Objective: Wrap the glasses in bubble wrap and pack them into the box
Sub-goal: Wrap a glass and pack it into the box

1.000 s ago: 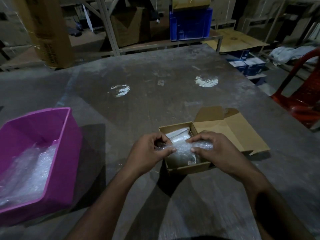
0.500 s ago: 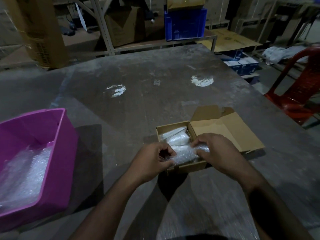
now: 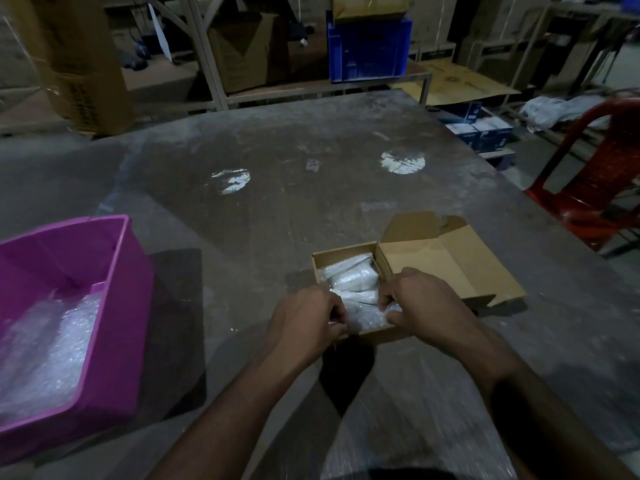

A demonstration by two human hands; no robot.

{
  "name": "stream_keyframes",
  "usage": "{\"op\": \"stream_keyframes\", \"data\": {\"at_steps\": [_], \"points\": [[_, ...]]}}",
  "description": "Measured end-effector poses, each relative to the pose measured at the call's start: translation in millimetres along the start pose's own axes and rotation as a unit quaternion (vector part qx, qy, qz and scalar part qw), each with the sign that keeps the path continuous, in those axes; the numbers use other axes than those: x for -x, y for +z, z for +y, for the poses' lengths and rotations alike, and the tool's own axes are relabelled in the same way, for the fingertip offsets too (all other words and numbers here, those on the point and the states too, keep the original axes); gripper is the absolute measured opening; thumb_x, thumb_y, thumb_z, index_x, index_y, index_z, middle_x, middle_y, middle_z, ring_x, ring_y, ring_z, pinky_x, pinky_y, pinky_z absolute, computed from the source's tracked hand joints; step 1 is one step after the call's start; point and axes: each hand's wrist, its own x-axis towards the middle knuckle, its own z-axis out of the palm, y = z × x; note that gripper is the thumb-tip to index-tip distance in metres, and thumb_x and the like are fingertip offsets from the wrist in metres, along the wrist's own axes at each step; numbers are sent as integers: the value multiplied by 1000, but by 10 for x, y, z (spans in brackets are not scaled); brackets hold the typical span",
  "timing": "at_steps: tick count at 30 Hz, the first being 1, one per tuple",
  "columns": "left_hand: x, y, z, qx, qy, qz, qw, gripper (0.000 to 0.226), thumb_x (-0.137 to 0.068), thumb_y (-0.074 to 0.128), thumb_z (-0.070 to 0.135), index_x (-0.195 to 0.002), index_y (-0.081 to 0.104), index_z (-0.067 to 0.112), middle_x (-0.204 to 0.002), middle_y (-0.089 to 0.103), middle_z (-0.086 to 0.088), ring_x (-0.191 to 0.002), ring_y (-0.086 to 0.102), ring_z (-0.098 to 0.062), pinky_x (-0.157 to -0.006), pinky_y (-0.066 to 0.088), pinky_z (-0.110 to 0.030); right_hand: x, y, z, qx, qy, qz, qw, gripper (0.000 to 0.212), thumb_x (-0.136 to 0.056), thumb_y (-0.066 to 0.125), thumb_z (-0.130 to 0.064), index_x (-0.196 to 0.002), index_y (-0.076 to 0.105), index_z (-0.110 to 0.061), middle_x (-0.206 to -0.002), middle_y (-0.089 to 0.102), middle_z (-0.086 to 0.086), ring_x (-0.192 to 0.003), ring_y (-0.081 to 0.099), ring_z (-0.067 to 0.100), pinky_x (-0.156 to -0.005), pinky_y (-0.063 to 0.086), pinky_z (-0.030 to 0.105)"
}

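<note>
Place: I'm in a storeroom or warehouse.
Signs: metal racking [image 3: 207,57], stacked cartons [image 3: 247,50], blue crate [image 3: 369,50], scuffed worktable [image 3: 277,188].

Open brown cardboard box [image 3: 349,258] mid-surface [image 3: 277,209], bubble-wrapped bundles [image 3: 353,278] inside; pink plastic bin [image 3: 117,306] far left, red plastic chair [image 3: 595,188] right.

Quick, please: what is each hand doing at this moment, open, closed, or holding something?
Left hand: fingers curled, gripping the bubble-wrapped bundle at the box.
Right hand: fingers curled, gripping the same bundle.
</note>
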Motion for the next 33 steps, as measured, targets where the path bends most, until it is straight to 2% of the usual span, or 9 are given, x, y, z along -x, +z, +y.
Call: {"op": "stream_keyframes", "data": {"at_steps": [6,8,12,17,20,23,26,30,33], "points": [[-15,-26,-37,-29,40,-18,999,24,-91,64,49,-90,76,29,-98,67,8,-83,62,-11,-66,50,-30,-159,41,13,7,7,-46,999,15,-78,75,-22,-88,69,-30,-95,65,-7,-87,57,12,-69,39,27],[-1,-18,-34,-44,52,-21,997,35,-94,58,53,-85,73,23,-95,64,5,-78,59,-12,-64,49,-31,-211,54,7,12,5,-62,998,17,-76,75,-18,-82,65,-29,-93,67,-6,-88,61,15,-67,39,27],[-5,-26,-40,-57,72,-26,995,36,-95,57,52,-88,74,21,-93,67,3,-80,60,-14,-66,51,-32,-271,82,22,22,-1,-71,997,22,-72,74,-13,-73,58,-28,-91,67,-5,-86,63,17,-65,36,27],[-17,-35,-94,-36,85,-33,995,29,-91,62,50,-87,74,24,-92,69,6,-91,59,-12,-70,51,-33,-251,57,64,15,-30,-74,997,15,-76,68,-11,-81,69,-25,-85,65,-9,-80,58,11,-57,32,20],[-33,-28,-122,-28,80,-46,995,20,-89,65,45,-89,75,27,-95,69,8,-95,60,-12,-75,55,-36,-217,-3,97,-17,-34,-89,995,20,-80,69,-14,-92,74,-29,-94,68,-10,-83,56,6,-66,40,23],[-44,-52,-103,-27,79,-48,995,16,-89,67,42,-89,75,28,-96,70,7,-95,61,-12,-71,51,-31,-211,-9,89,-33,-29,-108,993,22,-79,69,-11,-90,76,-29,-98,71,-7,-89,63,11,-73,48,28],[-33,-63,-83,-28,83,-39,995,16,-91,66,41,-91,76,28,-97,71,7,-92,61,-11,-68,48,-29,-236,16,66,-15,-23,-120,992,22,-79,70,-9,-84,76,-30,-96,71,-6,-87,65,11,-68,44,24],[-22,-39,-88,-39,86,-32,995,19,-91,61,40,-91,75,27,-100,69,5,-97,59,-14,-75,53,-33,-272,51,47,11,-19,-123,992,24,-78,70,-9,-86,78,-29,-100,70,-7,-93,66,13,-71,41,23],[-29,-12,-81,-49,85,-28,995,24,-91,57,42,-88,74,25,-95,68,4,-94,59,-16,-72,53,-34,-297,66,17,29,-21,-124,992,24,-78,70,-8,-88,79,-29,-101,72,-6,-95,66,14,-74,46,26]]}}
